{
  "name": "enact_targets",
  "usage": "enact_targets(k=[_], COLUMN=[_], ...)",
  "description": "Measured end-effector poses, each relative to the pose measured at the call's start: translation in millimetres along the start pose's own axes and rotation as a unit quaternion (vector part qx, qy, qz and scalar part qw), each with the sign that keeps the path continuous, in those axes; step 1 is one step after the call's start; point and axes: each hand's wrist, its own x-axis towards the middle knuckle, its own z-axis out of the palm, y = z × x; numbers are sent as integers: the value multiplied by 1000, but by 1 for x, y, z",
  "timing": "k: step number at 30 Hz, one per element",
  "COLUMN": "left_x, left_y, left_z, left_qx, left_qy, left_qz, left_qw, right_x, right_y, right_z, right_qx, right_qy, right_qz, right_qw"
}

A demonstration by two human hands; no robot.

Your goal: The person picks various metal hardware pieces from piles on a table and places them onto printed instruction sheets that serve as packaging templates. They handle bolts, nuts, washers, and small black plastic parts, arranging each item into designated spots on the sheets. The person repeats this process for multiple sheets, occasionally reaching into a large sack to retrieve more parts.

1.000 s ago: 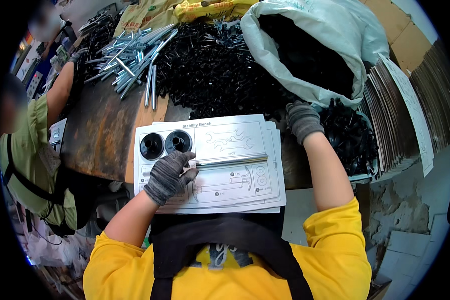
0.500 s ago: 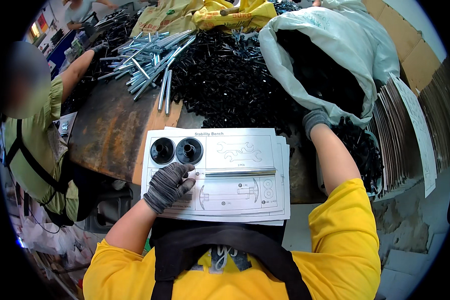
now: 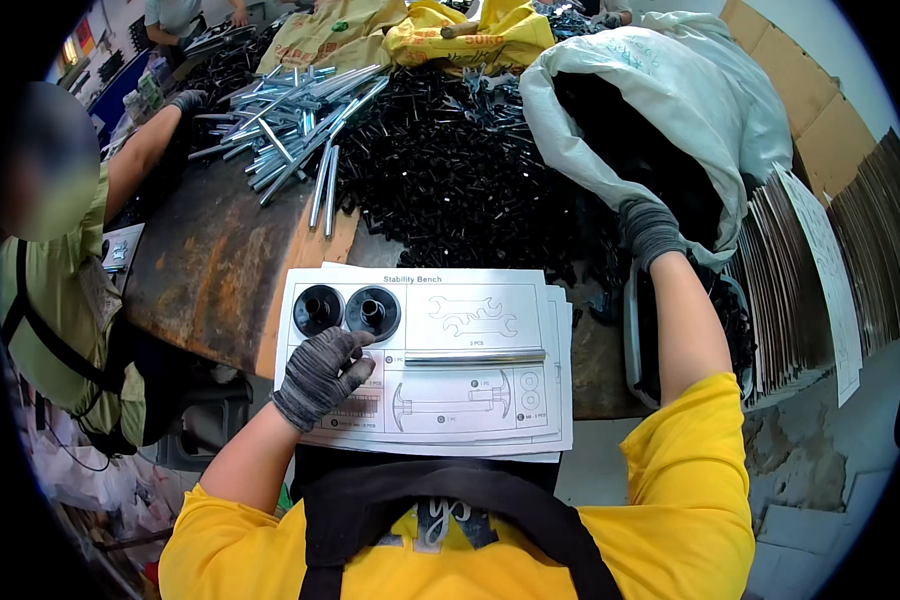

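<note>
On paper sheets [image 3: 525, 302], knit-gloved left hand [image 3: 320, 380] loosely parted; by crinkled sack [image 3: 745, 90], right hand [image 3: 650, 230], grip unclear.

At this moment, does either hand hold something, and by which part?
The left hand holds nothing visible; for the right hand it cannot be told, its grip hidden beside the white sack.

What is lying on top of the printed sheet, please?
I see two round black parts and a silver rod. The left hand covers part of the sheet; what is under the hand is hidden.

Yellow shirt [image 3: 685, 470], black straps [image 3: 324, 575], gloved hands [image 3: 318, 380] — striped grey
</note>
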Motion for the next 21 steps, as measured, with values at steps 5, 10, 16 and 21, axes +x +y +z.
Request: enact_targets(k=[5,10,16,21], left_x=[7,63,106,114], left_y=[3,30,34,12], left_z=[-1,13,27,26], left_qx=[-76,-184,-359,-299], left_qy=[1,-30,-224,-177], left_qz=[0,50,-93,-136], left_qw=[997,981,901,928], right_x=[-44,-104,-132,-132], right_y=[-34,-91,-141,-124], right_z=[-57,-80,-80,-69], right_qx=[259,665,651,579], right_qy=[45,-129,-153,-79], right_qz=[-72,-71,-148,-134], right_qw=[962,732,729,801])
